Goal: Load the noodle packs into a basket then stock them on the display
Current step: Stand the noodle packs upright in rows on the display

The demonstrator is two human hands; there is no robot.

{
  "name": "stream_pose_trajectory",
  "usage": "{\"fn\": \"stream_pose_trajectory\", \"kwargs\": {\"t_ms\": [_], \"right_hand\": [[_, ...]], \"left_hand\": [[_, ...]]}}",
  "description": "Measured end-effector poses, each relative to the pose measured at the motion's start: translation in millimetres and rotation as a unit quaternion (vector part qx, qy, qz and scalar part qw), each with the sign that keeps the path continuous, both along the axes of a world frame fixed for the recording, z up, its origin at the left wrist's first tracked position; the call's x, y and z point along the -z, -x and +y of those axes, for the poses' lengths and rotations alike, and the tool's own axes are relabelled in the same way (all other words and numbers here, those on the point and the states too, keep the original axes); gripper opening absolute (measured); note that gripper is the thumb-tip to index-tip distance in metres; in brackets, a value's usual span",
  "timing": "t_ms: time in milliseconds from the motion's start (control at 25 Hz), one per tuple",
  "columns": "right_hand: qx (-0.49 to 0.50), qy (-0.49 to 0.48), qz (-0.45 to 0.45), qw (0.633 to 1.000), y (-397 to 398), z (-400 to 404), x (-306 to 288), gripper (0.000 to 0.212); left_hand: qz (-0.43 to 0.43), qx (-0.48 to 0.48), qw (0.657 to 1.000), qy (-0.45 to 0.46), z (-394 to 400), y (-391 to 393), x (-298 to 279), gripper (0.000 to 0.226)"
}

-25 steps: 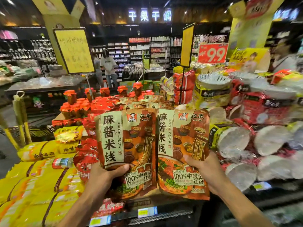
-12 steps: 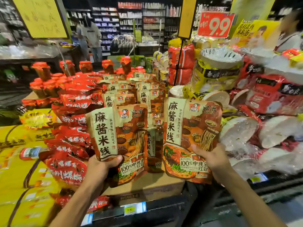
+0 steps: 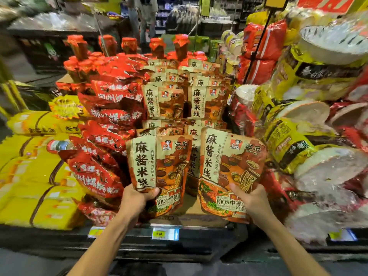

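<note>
Both packs have come lower and closer to the display since half a second ago, and the view has tipped down so that the red price sign now sits cut off at the top edge.

I hold one orange-and-cream plastic noodle pack (image 3: pixel 159 172) in my left hand (image 3: pixel 137 198): thumb curled over the front of its lower left part, fingers behind it and out of sight. I hold a second, matching noodle pack (image 3: pixel 231 176) in my right hand (image 3: pixel 253 198): thumb pressed across the lower front, fingers wrapped round the right edge. Both packs stand upright, side by side with a narrow gap between them, in front of the display and above its front edge.

Directly behind them, rows of identical stocked noodle packs (image 3: pixel 165 102) stand upright in two columns, stepping upward to the rear. Just to the left lies a leaning stack of red crinkled snack bags (image 3: pixel 111 116); further left, yellow wrapped bundles (image 3: pixel 35 176). Behind the rows stand red-capped jars (image 3: pixel 129 45). To the right, yellow-and-black bowl noodle bundles (image 3: pixel 286 144) in clear film are piled on their sides. A yellow-and-blue shelf price tag (image 3: pixel 164 234) sits on the dark shelf rail (image 3: pixel 199 242) below the packs. A person (image 3: pixel 143 14) stands in the aisle far behind, blurred.
</note>
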State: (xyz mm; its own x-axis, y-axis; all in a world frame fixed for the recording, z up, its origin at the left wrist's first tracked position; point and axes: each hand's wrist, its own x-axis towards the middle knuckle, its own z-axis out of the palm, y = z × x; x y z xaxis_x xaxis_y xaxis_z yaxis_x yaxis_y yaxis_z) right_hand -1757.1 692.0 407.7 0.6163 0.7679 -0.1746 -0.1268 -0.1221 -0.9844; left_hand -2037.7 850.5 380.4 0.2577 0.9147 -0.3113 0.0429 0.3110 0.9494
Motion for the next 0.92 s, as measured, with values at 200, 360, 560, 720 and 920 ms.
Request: {"fn": "stream_pose_trajectory", "kwargs": {"t_ms": [200, 360, 560, 720, 920], "right_hand": [[-0.014, 0.039, 0.023, 0.999, -2, 26, 43, 0.011], [-0.030, 0.061, 0.019, 0.998, -4, 43, 73, 0.010], [-0.048, 0.073, 0.004, 0.996, -6, 56, 101, 0.012], [-0.052, 0.081, 0.015, 0.995, -15, 49, 110, 0.024], [-0.074, 0.096, -0.010, 0.993, -19, 35, 118, 0.056]], "left_hand": [[0.048, -0.032, 0.998, 0.005, 0, -4, 31, 0.035], [0.056, -0.050, 0.997, 0.018, 4, -11, 50, 0.036], [0.064, -0.061, 0.996, 0.024, 20, -19, 75, 0.036], [0.075, -0.053, 0.996, 0.022, 22, -13, 90, 0.037], [0.128, -0.019, 0.992, -0.014, 14, -7, 95, 0.045]]}}
